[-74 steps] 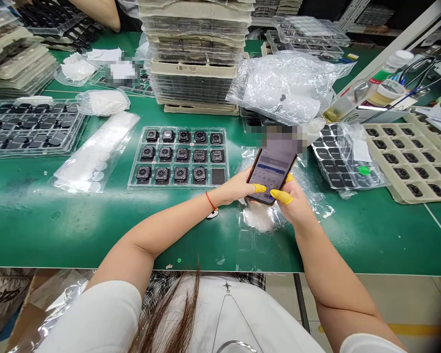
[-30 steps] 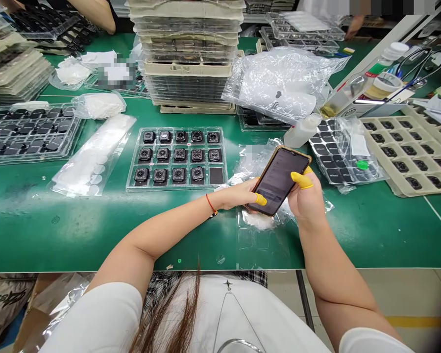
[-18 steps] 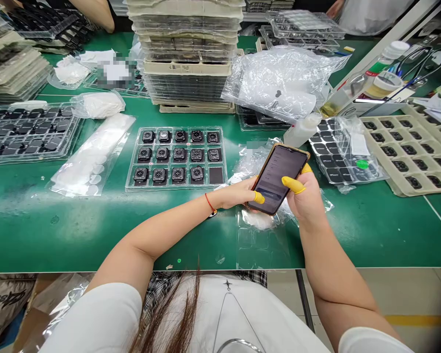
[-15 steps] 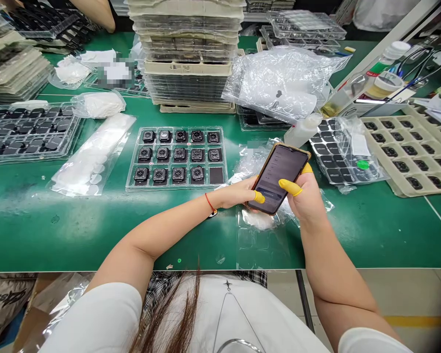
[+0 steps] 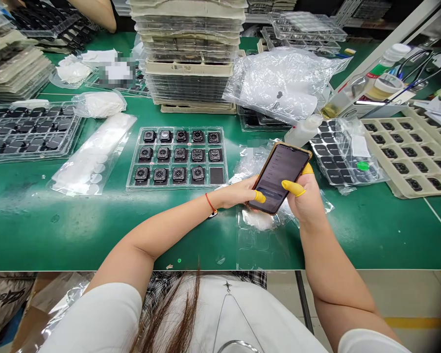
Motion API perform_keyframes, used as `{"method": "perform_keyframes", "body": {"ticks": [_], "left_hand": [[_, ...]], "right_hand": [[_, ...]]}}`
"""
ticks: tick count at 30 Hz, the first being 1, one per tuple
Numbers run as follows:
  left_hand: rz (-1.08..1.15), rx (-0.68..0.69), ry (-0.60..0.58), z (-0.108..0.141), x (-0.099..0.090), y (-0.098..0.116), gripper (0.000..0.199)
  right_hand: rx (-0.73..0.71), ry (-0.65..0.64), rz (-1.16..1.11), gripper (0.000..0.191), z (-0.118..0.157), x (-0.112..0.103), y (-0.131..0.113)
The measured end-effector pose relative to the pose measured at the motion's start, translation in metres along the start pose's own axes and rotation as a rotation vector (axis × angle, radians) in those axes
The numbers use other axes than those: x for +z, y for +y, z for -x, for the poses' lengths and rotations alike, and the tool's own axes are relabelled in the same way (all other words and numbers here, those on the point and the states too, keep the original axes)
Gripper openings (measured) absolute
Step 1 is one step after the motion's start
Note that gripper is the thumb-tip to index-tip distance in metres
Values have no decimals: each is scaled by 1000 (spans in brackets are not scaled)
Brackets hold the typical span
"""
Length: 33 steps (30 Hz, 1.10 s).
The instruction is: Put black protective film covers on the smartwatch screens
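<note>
Nearest us, a clear plastic sheet point(image 5: 260, 250) lies on the green tabletop point(image 5: 95, 235). Beyond it, our left hand point(image 5: 238, 193) grips the lower left side of a smartphone point(image 5: 281, 171), its yellow-covered thumb over the lower screen. Our right hand point(image 5: 306, 198) grips the right side, fingers around the edge, its yellow-covered thumb over the screen. The smartphone is tilted above crumpled clear plastic point(image 5: 247, 164).

To its left we see a clear compartment tray point(image 5: 176, 188) with fourteen black smartwatch bodies; a beige tray point(image 5: 407, 195) of similar black parts lies well to the right. Just past the smartphone is a white squeeze bottle point(image 5: 303, 129). Farther back are a large plastic bag point(image 5: 279, 81) and a tall stack of trays point(image 5: 189, 68). At the far left, we see another person's arm point(image 5: 99, 12).
</note>
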<state>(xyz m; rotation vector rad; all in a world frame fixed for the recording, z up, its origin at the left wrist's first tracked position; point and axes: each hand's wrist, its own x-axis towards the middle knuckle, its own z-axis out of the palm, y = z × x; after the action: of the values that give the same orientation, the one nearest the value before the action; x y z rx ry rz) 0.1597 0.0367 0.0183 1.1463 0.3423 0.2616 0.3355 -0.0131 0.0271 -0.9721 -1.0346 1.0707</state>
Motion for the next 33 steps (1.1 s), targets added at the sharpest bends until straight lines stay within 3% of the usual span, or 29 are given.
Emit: {"method": "perform_keyframes", "body": {"ticks": [11, 21, 26, 30, 33], "left_hand": [[8, -11, 10, 1, 1, 3, 54], [1, -27, 5, 1, 3, 3, 66], [8, -16, -8, 1, 2, 1, 65], [12, 2, -23, 0, 1, 0, 63], [-10, 8, -26, -1, 1, 0, 64]], "right_hand": [[33, 58, -9, 44, 0, 0, 0], [72, 155, -1, 23, 1, -2, 2], [44, 83, 66, 32, 0, -3, 2], [35, 106, 142, 44, -1, -3, 2], [22, 100, 147, 41, -1, -2, 3]]}}
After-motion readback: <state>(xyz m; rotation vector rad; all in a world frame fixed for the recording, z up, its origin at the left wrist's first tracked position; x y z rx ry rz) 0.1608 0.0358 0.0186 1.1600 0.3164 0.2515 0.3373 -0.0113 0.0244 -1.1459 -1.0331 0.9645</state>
